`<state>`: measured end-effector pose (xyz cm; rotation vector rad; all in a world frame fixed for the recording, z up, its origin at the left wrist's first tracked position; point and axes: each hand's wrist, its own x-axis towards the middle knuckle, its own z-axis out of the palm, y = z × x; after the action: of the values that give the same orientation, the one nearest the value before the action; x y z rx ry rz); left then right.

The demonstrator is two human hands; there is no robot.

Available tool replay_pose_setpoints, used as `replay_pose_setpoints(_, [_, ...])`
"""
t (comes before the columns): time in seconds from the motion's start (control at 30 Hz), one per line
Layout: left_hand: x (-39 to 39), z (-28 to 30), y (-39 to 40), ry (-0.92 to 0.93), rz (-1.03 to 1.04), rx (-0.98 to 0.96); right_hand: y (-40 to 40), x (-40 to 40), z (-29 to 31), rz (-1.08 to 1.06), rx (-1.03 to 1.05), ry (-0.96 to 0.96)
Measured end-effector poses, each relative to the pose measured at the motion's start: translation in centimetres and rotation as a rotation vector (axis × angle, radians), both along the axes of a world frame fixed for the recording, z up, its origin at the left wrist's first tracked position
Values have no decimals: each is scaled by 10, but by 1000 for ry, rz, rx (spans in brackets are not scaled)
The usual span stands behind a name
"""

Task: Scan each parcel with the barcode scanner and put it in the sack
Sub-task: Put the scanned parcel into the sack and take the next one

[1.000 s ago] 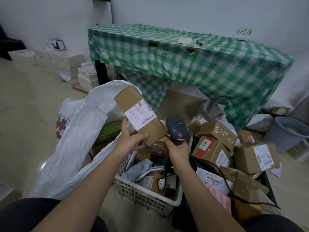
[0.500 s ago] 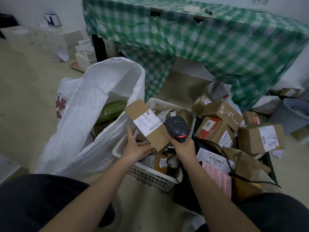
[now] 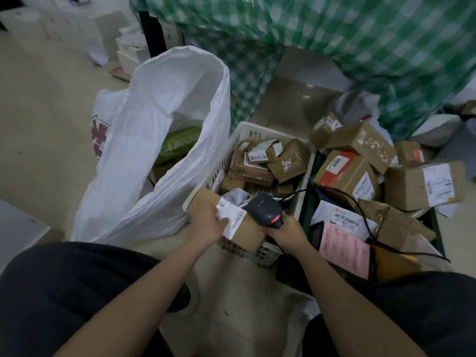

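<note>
Your left hand [image 3: 210, 224] covers the near left part of the label [image 3: 233, 220] on the parcel [image 3: 226, 217] you hold, and its print is too small to read. Your right hand [image 3: 284, 228] hides the grip of the scanner [image 3: 265, 210], so you cannot see how the fingers lie on it. The sack [image 3: 154, 140] walls hide most of what lies inside. The checked cloth on the table [image 3: 360, 34] is blurred and cut off by the top edge. Lower parcels in the white basket [image 3: 242, 130] are buried under others.
</note>
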<state>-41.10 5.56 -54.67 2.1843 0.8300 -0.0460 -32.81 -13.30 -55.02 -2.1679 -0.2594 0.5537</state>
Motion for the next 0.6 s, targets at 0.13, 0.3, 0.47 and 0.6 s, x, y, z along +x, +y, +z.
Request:
replay_pose_setpoints(0.13, [18,7,27,93,-346,607,4,3,-1,23,-39,-9])
replay_pose_setpoints(0.3, [30,-17,53,322,-509,309,7,8,3,-100,-18,-36])
replay_pose_setpoints(0.47, [23,-7,44,267,-396,323,-5,13,-1,-233,-11,48])
replay_pose_setpoints(0.6, [15,-6,30,252,-200,324,7,2,-6,-224,59,205])
